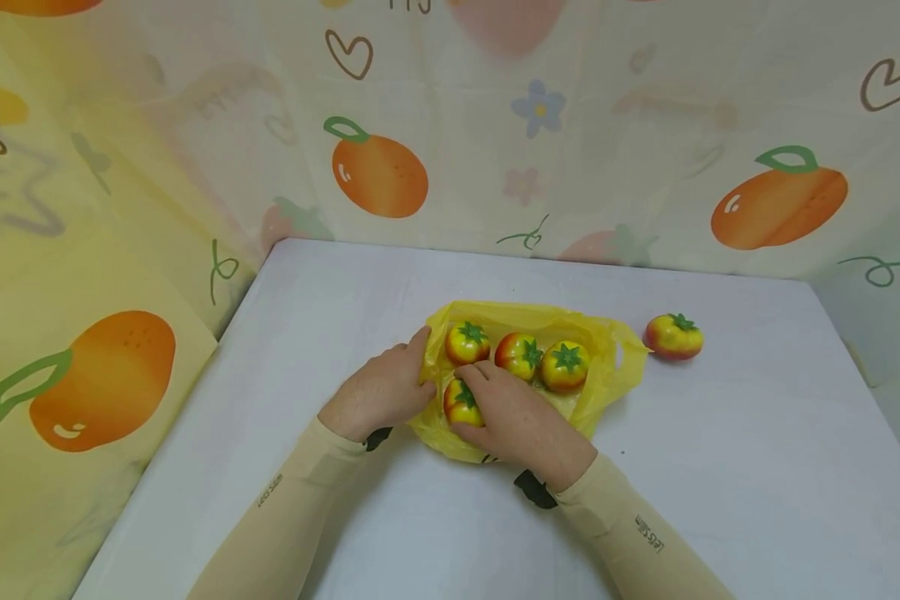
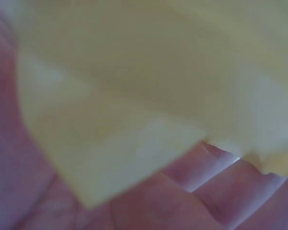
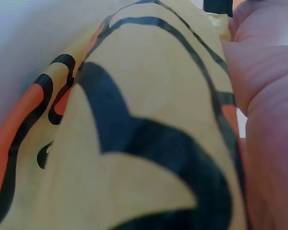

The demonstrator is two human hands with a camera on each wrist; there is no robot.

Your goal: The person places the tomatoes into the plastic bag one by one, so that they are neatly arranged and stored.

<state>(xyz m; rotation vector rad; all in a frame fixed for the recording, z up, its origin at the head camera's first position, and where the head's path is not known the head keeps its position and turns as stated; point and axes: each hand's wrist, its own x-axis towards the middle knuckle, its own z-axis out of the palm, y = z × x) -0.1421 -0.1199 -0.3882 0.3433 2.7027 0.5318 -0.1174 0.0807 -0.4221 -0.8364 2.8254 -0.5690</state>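
A yellow plastic bag (image 1: 615,354) lies spread on the table with its mouth upward. Inside it are several red-and-yellow tomatoes with green star-shaped tops, among them a tomato (image 1: 565,367) at the right. My left hand (image 1: 382,387) holds the bag's left edge; the left wrist view shows blurred yellow plastic (image 2: 134,96) across the palm. With fingers and thumb my right hand (image 1: 521,417) grips the near-left tomato (image 1: 461,404) inside the bag, partly hiding it. In the right wrist view, printed plastic (image 3: 149,96) fills most of the picture beside that hand.
One more tomato (image 1: 673,337) sits on the table outside the bag, to its right. The white table (image 1: 757,433) ends at a fruit-patterned curtain (image 1: 465,167) at the back, with patterned cloth also along the left side.
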